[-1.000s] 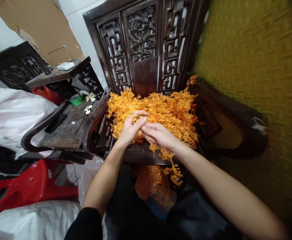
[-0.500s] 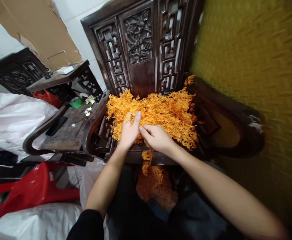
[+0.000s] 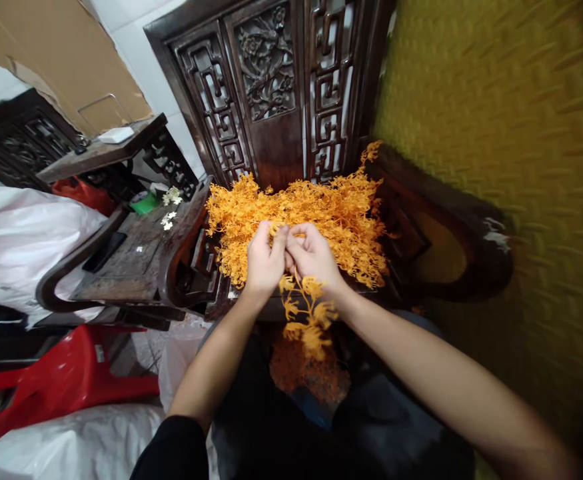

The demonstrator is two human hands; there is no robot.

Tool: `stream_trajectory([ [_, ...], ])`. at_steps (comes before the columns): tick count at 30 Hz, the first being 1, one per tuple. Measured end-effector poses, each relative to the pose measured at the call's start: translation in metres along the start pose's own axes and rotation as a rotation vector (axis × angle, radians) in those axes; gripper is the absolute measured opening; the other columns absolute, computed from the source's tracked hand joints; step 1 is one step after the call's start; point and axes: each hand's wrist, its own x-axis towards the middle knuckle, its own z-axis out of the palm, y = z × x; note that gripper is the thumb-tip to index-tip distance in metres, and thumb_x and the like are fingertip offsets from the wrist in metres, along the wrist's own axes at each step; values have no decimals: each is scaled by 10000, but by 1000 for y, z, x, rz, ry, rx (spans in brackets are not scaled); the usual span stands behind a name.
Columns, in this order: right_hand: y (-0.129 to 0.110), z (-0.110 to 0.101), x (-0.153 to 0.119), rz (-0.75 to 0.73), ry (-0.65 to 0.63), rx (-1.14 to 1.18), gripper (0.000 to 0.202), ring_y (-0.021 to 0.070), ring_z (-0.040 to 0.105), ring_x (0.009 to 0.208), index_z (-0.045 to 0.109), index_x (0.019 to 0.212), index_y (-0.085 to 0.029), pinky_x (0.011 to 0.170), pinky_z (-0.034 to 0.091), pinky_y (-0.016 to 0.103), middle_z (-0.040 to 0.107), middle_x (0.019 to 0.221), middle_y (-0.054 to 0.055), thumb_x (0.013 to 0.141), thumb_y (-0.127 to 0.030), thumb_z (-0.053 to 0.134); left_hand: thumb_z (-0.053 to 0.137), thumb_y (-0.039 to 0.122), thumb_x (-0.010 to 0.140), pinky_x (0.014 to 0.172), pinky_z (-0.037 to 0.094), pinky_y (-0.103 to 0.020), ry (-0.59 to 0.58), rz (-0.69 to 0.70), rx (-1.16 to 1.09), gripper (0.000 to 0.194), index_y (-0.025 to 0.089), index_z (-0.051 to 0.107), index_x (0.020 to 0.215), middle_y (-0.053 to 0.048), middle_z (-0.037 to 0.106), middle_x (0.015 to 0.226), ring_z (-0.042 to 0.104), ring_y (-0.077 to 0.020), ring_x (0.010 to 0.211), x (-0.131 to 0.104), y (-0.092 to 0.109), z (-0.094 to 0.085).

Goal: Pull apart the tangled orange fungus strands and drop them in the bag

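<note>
An orange sprig [image 3: 314,328] with curly, flower-like tufts hangs below my fingers. Its upper end disappears between my two hands, where the fingertips meet. My left hand [image 3: 265,259] is closed in a pinch on it, thumb uppermost. From the other side, my right hand [image 3: 317,257] pinches the same stem with curled fingers. Just behind the hands, a thick heap of similar orange sprigs [image 3: 341,220] covers the seat of a dark carved wooden chair [image 3: 278,150].
At left stand a second wooden chair [image 3: 121,270] with a green tape roll [image 3: 144,203] and small pale flowers [image 3: 172,196], a red plastic chair [image 3: 66,373] and white sacks [image 3: 26,233]. A yellow textured surface [image 3: 511,120] rises at right. Orange bits litter the floor [image 3: 308,377].
My right hand has turned and come up close against the left. The hanging sprig now spreads out wider and shows more tufts below the hands. The camera view has shifted slightly.
</note>
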Motion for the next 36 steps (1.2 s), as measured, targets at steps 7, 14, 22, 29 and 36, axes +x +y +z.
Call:
stream_trajectory([
  [7, -2, 5, -4, 82, -4, 134, 480, 37, 462, 326, 561, 1021, -198, 288, 239, 182, 683, 738, -45, 796, -555, 790, 472, 602, 1002, 664, 391, -274, 1, 82, 89, 477, 189, 602, 802, -9, 578, 724, 538, -140, 683, 13, -5, -20],
  [14, -2, 7, -4, 68, -67, 174, 481, 35, 407, 303, 597, 862, -186, 295, 231, 195, 584, 588, -80, 719, -571, 848, 540, 656, 945, 646, 416, -262, -110, 14, -40, 497, 191, 563, 773, -6, 569, 755, 516, -121, 680, 17, 0, -24],
  [22, -4, 9, -5, 59, -122, 282, 357, 23, 359, 325, 635, 816, -169, 345, 190, 208, 495, 512, -86, 874, -512, 718, 631, 588, 930, 355, 199, -171, 39, -568, -732, 471, 193, 469, 731, 87, 367, 525, 313, -35, 364, 11, 11, 1],
  [29, -10, 1, -5, 53, -166, 449, 307, 41, 276, 299, 587, 766, -190, 340, 184, 231, 404, 461, -103, 844, -451, 727, 612, 652, 916, 337, 172, -172, 105, -713, -823, 532, 191, 431, 721, 72, 441, 504, 392, -28, 326, 17, 19, 19],
  [36, -20, -5, -10, 57, -79, 386, 347, 51, 209, 300, 557, 701, -212, 338, 170, 242, 352, 427, -101, 771, -489, 754, 539, 767, 885, 431, 388, -209, -47, -783, -839, 593, 176, 530, 836, 43, 489, 522, 553, -95, 417, 15, 19, 27],
])
